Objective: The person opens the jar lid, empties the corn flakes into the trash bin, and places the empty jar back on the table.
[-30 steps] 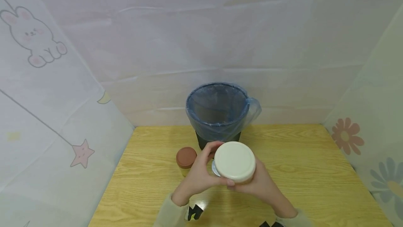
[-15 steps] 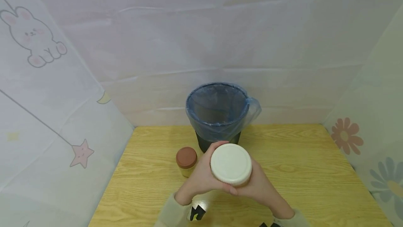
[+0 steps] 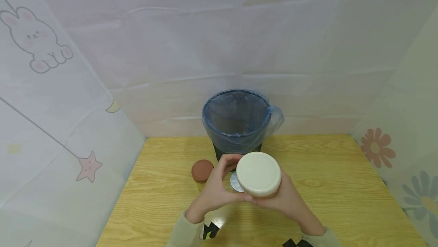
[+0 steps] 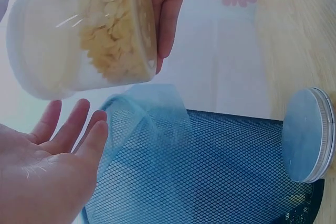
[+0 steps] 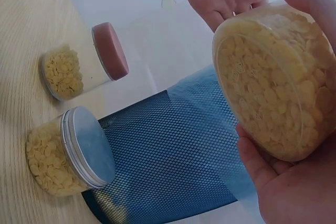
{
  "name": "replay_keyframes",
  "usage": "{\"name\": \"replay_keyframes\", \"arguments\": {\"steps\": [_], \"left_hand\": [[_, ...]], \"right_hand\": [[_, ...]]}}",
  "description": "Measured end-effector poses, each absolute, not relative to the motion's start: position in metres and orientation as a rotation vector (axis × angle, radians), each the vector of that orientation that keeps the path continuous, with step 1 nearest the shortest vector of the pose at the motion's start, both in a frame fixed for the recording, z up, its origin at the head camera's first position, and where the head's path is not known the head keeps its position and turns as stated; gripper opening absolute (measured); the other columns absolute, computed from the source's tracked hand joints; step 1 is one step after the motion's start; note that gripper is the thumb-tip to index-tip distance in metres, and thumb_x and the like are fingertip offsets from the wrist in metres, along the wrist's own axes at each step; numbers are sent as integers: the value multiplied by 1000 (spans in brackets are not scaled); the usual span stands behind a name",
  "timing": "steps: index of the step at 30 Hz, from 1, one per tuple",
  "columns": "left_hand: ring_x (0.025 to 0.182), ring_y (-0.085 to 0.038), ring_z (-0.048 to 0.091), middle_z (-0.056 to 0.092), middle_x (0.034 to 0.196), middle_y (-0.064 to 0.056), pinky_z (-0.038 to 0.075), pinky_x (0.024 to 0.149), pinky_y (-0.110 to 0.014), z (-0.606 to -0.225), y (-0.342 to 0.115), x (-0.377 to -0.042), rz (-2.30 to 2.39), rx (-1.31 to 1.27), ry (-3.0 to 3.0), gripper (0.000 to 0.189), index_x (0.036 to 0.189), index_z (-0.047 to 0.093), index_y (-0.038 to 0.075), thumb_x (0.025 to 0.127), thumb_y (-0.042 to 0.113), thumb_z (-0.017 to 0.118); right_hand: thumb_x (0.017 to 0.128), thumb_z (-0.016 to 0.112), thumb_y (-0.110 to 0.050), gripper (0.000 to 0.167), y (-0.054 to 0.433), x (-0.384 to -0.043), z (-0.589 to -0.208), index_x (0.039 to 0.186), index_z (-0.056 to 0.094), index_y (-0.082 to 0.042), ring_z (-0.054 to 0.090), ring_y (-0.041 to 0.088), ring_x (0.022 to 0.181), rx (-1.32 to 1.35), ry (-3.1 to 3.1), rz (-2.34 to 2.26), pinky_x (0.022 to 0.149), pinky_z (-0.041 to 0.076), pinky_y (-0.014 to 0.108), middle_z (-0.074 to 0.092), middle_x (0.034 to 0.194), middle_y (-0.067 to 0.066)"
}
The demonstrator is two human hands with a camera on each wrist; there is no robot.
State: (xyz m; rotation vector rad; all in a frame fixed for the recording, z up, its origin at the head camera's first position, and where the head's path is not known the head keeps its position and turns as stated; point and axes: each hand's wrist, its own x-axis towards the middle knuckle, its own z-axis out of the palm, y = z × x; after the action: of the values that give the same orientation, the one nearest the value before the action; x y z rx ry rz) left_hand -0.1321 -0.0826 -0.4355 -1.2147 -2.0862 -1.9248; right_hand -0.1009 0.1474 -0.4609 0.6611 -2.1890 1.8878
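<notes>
A clear jar [image 4: 115,30] of yellowish flakes with a wide cream lid [image 3: 259,172] is held tilted above the table. My right hand [image 3: 287,199] grips its body, seen in the right wrist view with the jar's base [image 5: 260,90] toward the camera. My left hand [image 3: 219,188] is cupped beside the lid. In the left wrist view its loosely bent fingers [image 4: 86,135] stand slightly apart from the lid. A silver-lidded jar [image 5: 58,153] of flakes stands on the table, mostly hidden behind my hands in the head view. Left of it is a brown-lidded jar [image 5: 68,72], part filled with flakes.
A dark mesh bin [image 5: 163,150] lined with a thin blue plastic bag [image 3: 232,144] stands just beyond my hands. The wooden table [image 3: 328,171] reaches back to a pale cloth wall [image 3: 219,49], with printed cloth on both sides.
Half a second ago my left hand wrapped the lid and the jar sat slightly lower and left. Now the left fingers have come away and the jar has shifted up and right.
</notes>
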Motion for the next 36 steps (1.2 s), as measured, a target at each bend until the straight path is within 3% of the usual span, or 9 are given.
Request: {"name": "replay_keyframes", "arguments": {"steps": [3,6,11,20,33,36], "left_hand": [[133,-31,49,49,144,-10,39,110,-50,-433,-83,-132,-1913,-1205,-2073,87,140,43,7,68,-1,93],[134,-31,48,49,146,-11,39,110,-49,-432,-84,-131,-1908,-1179,-2098,93,145,40,9,69,-2,92],[133,-27,49,48,149,-5,41,109,-43,-432,-83,-130,-1889,-1155,-2179,107,156,34,17,70,5,95],[133,-24,49,49,146,2,39,110,-44,-428,-78,-128,-1830,-1141,-2250,119,156,37,23,57,8,101],[126,-16,45,39,136,10,45,102,-44,-423,-78,-127,-1645,-1028,-2477,113,146,49,39,49,26,104],[125,-17,45,39,136,9,46,101,-43,-424,-78,-128,-1618,-1034,-2456,112,146,48,37,49,28,104]], "right_hand": [[60,99,-4,106,149,-101,-461,150,44,-14,60,22,116,663,-2179,1889,98,47,29,60,132,10],[60,99,-3,106,149,-102,-462,150,44,-14,60,23,116,672,-2176,1902,97,47,29,59,133,10],[63,99,-6,104,147,-102,-465,150,43,-17,59,24,118,683,-2208,1930,97,49,33,58,134,8],[66,99,-15,102,142,-101,-467,152,43,-21,57,25,122,736,-2279,1876,99,49,38,57,138,4],[68,97,-15,103,138,-100,-469,154,40,-22,59,24,117,792,-2300,1848,95,52,40,58,136,3],[69,97,-16,102,138,-100,-470,153,40,-22,60,26,116,793,-2303,1870,93,53,41,58,135,3]]}}
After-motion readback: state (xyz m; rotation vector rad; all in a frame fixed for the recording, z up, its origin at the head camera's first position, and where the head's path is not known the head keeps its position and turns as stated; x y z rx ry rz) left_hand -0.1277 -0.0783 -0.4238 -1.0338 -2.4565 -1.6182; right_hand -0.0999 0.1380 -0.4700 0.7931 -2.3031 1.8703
